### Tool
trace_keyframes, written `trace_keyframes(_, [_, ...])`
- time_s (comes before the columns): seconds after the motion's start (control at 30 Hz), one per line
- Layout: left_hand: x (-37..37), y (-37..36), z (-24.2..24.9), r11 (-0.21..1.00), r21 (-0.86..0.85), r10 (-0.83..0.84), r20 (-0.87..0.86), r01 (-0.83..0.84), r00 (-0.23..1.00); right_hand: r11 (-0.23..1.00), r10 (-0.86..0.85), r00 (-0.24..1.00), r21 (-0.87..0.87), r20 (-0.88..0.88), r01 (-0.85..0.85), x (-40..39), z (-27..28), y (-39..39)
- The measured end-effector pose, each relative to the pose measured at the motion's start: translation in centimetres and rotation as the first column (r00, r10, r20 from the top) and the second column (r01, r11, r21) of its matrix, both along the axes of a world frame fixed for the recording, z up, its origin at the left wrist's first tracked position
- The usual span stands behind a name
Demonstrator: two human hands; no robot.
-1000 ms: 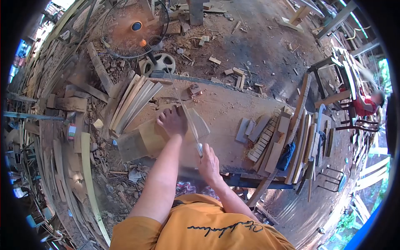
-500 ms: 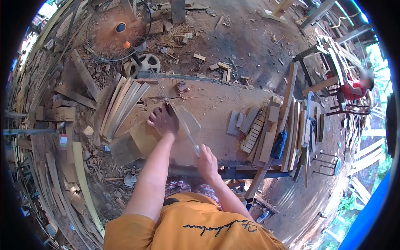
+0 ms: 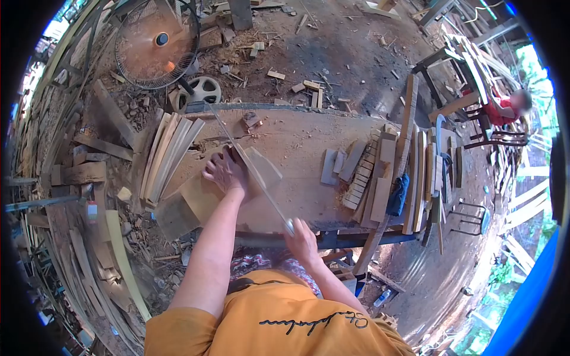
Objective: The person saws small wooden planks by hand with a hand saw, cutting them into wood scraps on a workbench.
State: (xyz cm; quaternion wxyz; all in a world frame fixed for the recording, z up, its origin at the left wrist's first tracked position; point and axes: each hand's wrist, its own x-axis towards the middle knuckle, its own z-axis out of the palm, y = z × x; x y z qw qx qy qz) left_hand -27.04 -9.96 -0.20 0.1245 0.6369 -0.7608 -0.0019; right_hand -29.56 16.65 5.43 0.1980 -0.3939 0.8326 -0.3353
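My right hand [image 3: 303,242] is closed around the handle of a handsaw near the bench's front edge. The long, thin saw blade [image 3: 261,184] runs diagonally away from me, past the fingers of my left hand. Bent over a flat wooden board [image 3: 200,194], my left hand [image 3: 227,170] presses and grips it against the bench, right beside the blade. Another pale part of the wood [image 3: 265,167] shows on the blade's right side. My left palm hides the middle of the board, and the cutting edge cannot be made out.
The wooden workbench [image 3: 300,187] carries a small brown block [image 3: 252,121], wood strips [image 3: 173,155] at left and stacked wood pieces [image 3: 363,172] with a blue cloth [image 3: 398,194] at right. A fan [image 3: 161,40] stands beyond. A person in red [image 3: 504,110] sits far right.
My right hand has drawn the saw back toward me and slightly right. My left hand stays on the board, while the whole view has shifted a little.
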Motion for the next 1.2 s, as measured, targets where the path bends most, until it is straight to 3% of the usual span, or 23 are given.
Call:
trace_keyframes(0.13, [1.0, 0.2, -1.6, 0.996, -0.086, -0.033, 0.036, 0.036, 0.999, 0.997, -0.014, 0.996, 0.077, 0.090, 0.007, 0.6, 0.7, 2.3])
trace_keyframes(0.2, [0.9, -0.1, -1.7, 0.992, -0.118, -0.045, 0.051, 0.051, 0.998, 0.999, -0.009, 0.998, 0.035, 0.060, 0.007, -0.3, 0.0, -1.8])
trace_keyframes(0.33, [0.6, 0.0, -0.7, 0.996, -0.082, -0.018, 0.059, 0.023, 0.998, 1.000, 0.018, 1.000, 0.000, 0.001, -0.018, -1.6, -0.4, -5.3])
trace_keyframes(0.53, [0.6, -0.2, -1.0, 0.998, -0.056, -0.010, 0.068, 0.014, 0.998, 0.999, -0.018, 0.992, 0.042, 0.126, 0.012, 0.1, 0.5, 2.6])
trace_keyframes(0.73, [0.5, 0.5, -0.1, 0.997, -0.069, -0.024, 0.079, 0.030, 0.997, 1.000, 0.010, 1.000, -0.014, -0.003, -0.010, -1.4, -0.5, -5.7])
trace_keyframes(0.97, [1.1, -0.1, -1.4, 0.997, -0.052, -0.044, 0.128, 0.051, 0.991, 0.998, -0.002, 0.998, 0.056, 0.055, -0.001, 0.5, 0.1, 0.6])
trace_keyframes(1.2, [1.3, 0.0, -1.8, 0.992, -0.103, -0.058, 0.116, 0.070, 0.992, 0.999, 0.013, 0.997, 0.047, 0.071, -0.017, -1.2, 0.4, -3.0])
